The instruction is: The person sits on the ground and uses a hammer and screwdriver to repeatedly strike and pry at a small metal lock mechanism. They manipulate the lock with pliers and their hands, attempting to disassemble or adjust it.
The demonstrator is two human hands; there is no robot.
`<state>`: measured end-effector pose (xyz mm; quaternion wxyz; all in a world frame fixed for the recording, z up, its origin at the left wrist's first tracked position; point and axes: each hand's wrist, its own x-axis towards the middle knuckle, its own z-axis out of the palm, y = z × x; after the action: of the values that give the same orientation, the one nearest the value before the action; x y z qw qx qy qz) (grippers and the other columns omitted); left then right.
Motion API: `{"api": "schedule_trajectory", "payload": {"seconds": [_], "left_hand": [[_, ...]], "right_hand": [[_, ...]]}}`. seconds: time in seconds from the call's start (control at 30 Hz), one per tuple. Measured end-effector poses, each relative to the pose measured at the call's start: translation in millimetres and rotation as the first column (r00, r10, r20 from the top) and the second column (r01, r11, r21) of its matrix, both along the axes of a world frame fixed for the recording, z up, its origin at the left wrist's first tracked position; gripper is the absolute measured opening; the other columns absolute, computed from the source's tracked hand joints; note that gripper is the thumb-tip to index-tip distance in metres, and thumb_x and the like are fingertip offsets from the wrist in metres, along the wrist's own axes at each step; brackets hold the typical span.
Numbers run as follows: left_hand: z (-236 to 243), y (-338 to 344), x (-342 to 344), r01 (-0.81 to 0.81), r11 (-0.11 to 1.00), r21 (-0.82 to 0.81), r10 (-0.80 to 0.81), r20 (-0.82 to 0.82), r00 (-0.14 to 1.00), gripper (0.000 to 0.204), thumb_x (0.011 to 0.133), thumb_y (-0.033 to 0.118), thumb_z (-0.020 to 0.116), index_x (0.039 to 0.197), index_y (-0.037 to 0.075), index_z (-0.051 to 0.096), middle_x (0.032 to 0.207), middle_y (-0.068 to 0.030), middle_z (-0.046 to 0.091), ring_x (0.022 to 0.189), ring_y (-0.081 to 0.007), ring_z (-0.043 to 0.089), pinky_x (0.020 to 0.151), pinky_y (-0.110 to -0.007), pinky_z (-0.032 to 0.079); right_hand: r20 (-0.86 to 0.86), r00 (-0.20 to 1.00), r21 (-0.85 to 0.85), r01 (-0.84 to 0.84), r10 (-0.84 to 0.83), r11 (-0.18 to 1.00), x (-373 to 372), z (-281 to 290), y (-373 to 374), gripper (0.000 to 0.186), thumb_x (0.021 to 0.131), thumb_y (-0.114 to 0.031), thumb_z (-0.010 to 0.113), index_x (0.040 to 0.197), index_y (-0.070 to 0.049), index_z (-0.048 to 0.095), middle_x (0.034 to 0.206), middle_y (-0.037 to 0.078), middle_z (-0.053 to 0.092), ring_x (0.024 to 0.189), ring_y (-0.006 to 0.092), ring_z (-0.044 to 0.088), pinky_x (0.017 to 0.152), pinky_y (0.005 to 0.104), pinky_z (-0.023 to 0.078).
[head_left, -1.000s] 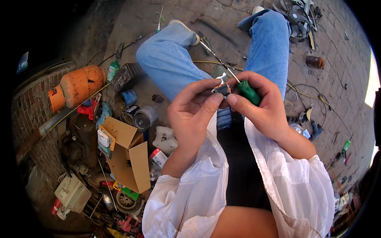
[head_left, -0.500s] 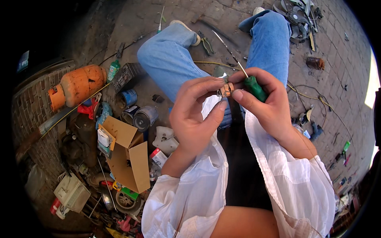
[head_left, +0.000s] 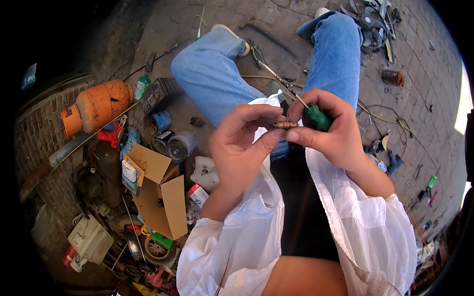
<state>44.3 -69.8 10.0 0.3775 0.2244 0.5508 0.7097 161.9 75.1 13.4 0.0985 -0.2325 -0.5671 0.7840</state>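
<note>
Between my fingertips is a small copper-coloured part (head_left: 285, 125) with dark bands, seen edge-on; its exact kind I cannot make out. My left hand (head_left: 236, 148) pinches its left end between thumb and fingers. My right hand (head_left: 335, 138) grips its other end with thumb and fingertip. That same hand also keeps a screwdriver (head_left: 317, 117) tucked against the fingers, its green handle in the palm and its long shaft slanting up and left. Both hands are above my lap, between my denim-covered knees.
To the left lie an orange gas cylinder (head_left: 106, 103), a green bottle (head_left: 141, 86), paint cans (head_left: 181, 147) and an open cardboard box (head_left: 173, 207). Pliers (head_left: 256, 55) rest on the brick paving ahead. A fan (head_left: 368, 22), a rusty coil (head_left: 392, 77) and cables lie to the right.
The part has turned from showing its broad face to lying edge-on between my fingertips. Both hands have shifted slightly lower, and the screwdriver's shaft has tilted further left.
</note>
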Motion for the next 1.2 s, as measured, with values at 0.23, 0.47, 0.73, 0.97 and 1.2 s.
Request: {"api": "schedule_trajectory", "payload": {"seconds": [0.23,0.47,0.73,0.97,1.2], "left_hand": [[0,-8,-4,0.145,0.989,0.043,-0.151,0.257,0.955,0.032,0.082,-0.008,0.072,0.112,-0.007,0.061,0.106,-0.0128,0.066,0.097,-0.0187,0.065,0.088,-0.031,0.053],[-11,2,4,0.05,0.998,0.028,-0.057,0.338,0.939,0.031,0.084,-0.007,0.07,0.113,-0.005,0.058,0.107,-0.0115,0.064,0.098,-0.0177,0.065,0.087,-0.03,0.054],[-8,7,4,-0.002,1.0,-0.014,0.003,0.087,0.996,0.03,0.082,-0.008,0.071,0.11,-0.005,0.06,0.103,-0.0104,0.064,0.092,-0.0161,0.065,0.084,-0.029,0.054],[-8,8,7,-0.031,0.998,-0.056,0.026,-0.077,0.997,0.031,0.078,-0.009,0.074,0.106,-0.005,0.063,0.1,-0.0092,0.063,0.089,-0.0154,0.063,0.08,-0.028,0.052],[-8,11,7,-0.022,0.999,-0.048,0.014,-0.16,0.987,0.031,0.078,-0.011,0.073,0.107,-0.005,0.063,0.1,-0.0095,0.063,0.09,-0.0164,0.064,0.08,-0.028,0.053]], "right_hand": [[-0.118,0.989,-0.085,-0.097,0.086,0.992,7,-15,7,0.023,0.077,-0.011,0.084,0.086,-0.002,0.065,0.083,0.0,0.066,0.076,0.0071,0.058,0.068,0.0223,0.047],[-0.09,0.996,-0.327,-0.044,0.015,0.944,4,-28,-1,0.024,0.088,-0.022,0.075,0.095,-0.002,0.064,0.088,0.002,0.067,0.076,0.0067,0.058,0.066,0.0214,0.047],[-0.05,0.995,-0.316,-0.098,0.087,0.944,7,-24,4,0.027,0.095,-0.028,0.065,0.1,-0.001,0.064,0.091,0.004,0.069,0.081,0.0069,0.06,0.068,0.0206,0.046],[-0.005,0.999,-0.288,-0.053,0.054,0.956,9,-21,3,0.025,0.096,-0.025,0.064,0.1,0.0,0.064,0.09,0.004,0.069,0.082,0.0063,0.06,0.068,0.0205,0.046],[-0.009,0.999,-0.266,-0.032,0.03,0.964,8,-18,3,0.023,0.096,-0.022,0.064,0.099,0.001,0.064,0.09,0.004,0.068,0.085,0.0078,0.061,0.075,0.0231,0.049]]}}
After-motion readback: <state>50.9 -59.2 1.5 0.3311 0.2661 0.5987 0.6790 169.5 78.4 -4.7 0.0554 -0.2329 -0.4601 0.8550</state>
